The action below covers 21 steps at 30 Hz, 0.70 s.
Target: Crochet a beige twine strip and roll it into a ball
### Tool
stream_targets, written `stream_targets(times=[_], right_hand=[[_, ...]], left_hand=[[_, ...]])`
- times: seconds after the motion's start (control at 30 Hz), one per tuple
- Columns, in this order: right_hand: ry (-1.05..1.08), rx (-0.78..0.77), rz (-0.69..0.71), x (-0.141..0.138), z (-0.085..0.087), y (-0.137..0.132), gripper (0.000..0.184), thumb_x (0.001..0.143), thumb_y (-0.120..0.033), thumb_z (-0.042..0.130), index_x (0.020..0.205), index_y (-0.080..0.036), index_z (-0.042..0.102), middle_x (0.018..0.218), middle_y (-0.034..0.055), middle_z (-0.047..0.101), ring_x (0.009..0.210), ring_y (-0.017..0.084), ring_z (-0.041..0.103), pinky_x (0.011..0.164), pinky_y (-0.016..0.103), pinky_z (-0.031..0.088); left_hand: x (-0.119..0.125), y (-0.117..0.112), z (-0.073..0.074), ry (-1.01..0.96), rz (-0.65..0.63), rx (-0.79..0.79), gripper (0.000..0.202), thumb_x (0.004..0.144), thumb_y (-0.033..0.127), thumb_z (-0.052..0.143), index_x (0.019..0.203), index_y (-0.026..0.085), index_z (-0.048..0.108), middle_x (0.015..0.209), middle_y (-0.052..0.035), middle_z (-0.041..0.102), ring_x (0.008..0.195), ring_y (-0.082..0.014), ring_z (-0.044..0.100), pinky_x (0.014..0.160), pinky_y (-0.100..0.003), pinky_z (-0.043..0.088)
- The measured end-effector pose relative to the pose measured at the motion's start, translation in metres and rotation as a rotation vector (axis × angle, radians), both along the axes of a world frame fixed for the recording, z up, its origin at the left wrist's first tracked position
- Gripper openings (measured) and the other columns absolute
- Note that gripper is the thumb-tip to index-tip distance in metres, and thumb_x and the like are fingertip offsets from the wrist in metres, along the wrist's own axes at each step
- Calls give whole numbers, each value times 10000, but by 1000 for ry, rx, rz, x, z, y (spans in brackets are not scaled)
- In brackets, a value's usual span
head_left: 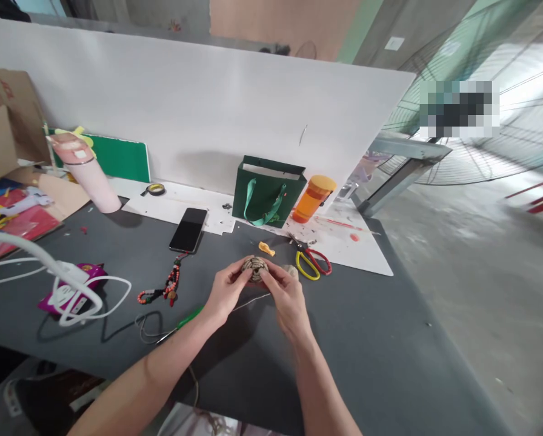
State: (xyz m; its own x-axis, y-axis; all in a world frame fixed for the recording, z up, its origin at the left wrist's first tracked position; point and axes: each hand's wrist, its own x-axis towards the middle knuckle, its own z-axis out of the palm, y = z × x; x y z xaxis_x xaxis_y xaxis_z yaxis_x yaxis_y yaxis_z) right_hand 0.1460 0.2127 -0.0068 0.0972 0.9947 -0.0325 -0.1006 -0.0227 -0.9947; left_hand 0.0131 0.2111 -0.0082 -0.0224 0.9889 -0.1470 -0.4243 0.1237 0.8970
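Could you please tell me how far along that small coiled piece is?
Done: the cord looks wound into a tight, patterned coiled cord ball. In hand: the left hand and right hand pinch it. Left: a thin pale cord still trails loose, apparently untrimmed; the yellow-and-red scissors lie nearby, untouched.

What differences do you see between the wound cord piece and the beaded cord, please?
The wound cord piece is a tight, rounded coil, while the beaded cord lies in a loose strand. The piece is held by the left hand and right hand; the beaded cord rests on the dark table. Both are cord.
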Motion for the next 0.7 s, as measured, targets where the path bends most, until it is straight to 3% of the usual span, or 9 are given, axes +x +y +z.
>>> stream_targets(times=[0.2,0.4,0.53,0.7], right_hand=[[12,-10,11,1,0,-2,409,735,-468,787,1052,-208,783,1073,86,808,968,308,762,958,515,615],[-124,53,-10,-1,-3,-4,349,820,-421,684,1092,-208,734,1011,104,808,889,284,765,844,474,649],[-314,188,-54,-4,-3,-7,431,834,-348,646,1235,-191,632,981,102,774,803,232,748,730,384,643],[-611,372,-107,-4,-3,-8,277,820,-209,611,1094,-228,650,1034,99,727,858,224,711,725,355,616]], left_hand=[[-1,0,0,26,4,0,348,714,278,855,1043,171,816,1116,-93,797,1036,-286,716,933,-414,594],[-1,1,-1,14,1,-13,343,704,287,860,1020,161,819,1040,-99,810,978,-282,729,915,-438,599],[-2,0,0,36,21,2,306,720,246,843,1016,178,819,1036,-83,803,970,-267,724,887,-399,605],[-1,0,-1,104,67,34,254,727,143,818,976,195,822,981,-59,781,919,-233,711,863,-323,585]])
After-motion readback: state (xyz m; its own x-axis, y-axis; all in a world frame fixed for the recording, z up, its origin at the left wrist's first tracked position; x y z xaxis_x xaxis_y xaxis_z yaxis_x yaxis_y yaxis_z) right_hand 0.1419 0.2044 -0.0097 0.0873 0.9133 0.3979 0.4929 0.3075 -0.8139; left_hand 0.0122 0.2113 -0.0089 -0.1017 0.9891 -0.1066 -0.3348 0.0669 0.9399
